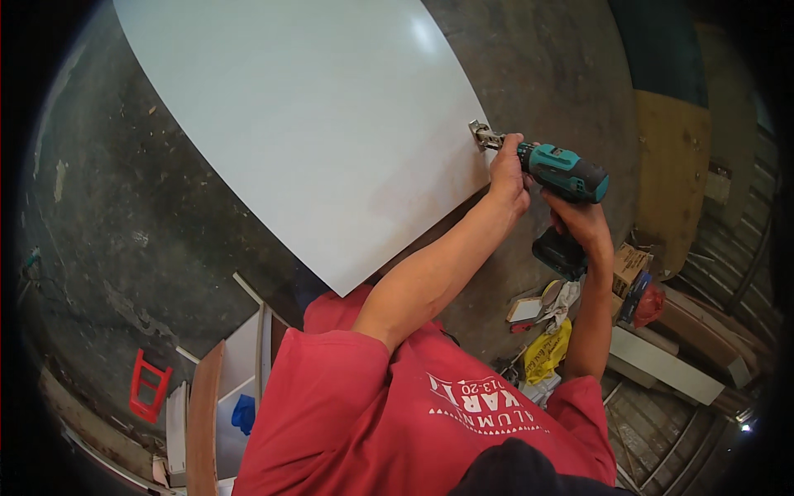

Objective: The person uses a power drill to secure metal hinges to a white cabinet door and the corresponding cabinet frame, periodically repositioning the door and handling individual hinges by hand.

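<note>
Grips a teal-and-black cordless drill by its handle with the right hand, clenched just above the black battery block at the foot of the tool. Curls the left hand in close at the drill's front end, beside a small silvery metal hinge; cannot tell whether grasping the chuck, the bit or the hinge, with the fingertips partly hidden. Points the drill leftward, nose toward the hinge, near the right-hand edge of a large, smooth white rectangular panel. Reaches across the panel's near right corner with the left forearm, in a red short-sleeved shirt with white printing.

Around, on the dark grey concrete floor: at lower left, a bright red plastic frame with a crossbar, well apart from both hands, and next to it, upright brown and white boards with a crumpled blue item among them. At right, below the drill, a yellow plastic bag with dark print, a crumpled whitish cloth, brown cardboard boxes and a crumpled red plastic bundle. Farther right, a tan wooden sheet.
</note>
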The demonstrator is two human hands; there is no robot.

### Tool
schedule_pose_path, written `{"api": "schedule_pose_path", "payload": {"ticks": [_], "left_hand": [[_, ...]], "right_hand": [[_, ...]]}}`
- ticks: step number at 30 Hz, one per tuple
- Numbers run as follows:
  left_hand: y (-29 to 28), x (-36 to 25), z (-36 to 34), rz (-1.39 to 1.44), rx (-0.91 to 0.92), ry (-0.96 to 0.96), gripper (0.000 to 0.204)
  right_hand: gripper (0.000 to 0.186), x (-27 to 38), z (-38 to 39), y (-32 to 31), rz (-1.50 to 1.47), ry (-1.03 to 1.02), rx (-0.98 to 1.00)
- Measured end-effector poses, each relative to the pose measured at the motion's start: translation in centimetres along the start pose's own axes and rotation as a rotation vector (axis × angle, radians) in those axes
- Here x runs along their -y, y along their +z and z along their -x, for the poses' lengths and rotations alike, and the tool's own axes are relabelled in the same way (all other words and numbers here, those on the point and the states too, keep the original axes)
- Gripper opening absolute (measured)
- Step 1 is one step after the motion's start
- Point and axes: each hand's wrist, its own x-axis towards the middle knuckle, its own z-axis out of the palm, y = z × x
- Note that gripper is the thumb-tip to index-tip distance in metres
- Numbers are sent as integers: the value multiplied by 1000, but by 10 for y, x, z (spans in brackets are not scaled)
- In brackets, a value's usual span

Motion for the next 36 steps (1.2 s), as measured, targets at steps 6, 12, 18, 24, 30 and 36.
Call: {"api": "schedule_pose_path", "payload": {"ticks": [6,12,18,24,30,36], "left_hand": [[3,10,-1,150,-33,46,24],[9,4,7,233,-41,17,22],[10,10,61,-10,2,-45,19],[-2,2,106,-204,57,-78,14],[-18,-14,134,-301,119,-161,14],[-36,-14,138,-436,124,-118,17]], "right_hand": [[11,0,-4,-3,22,-39,18],[18,-15,1,-4,85,-54,-2],[30,-69,59,18,48,-297,-139],[25,-94,98,57,200,-433,-313],[14,-91,117,94,199,-675,-364],[23,-107,131,133,-267,-359,-277]]}}
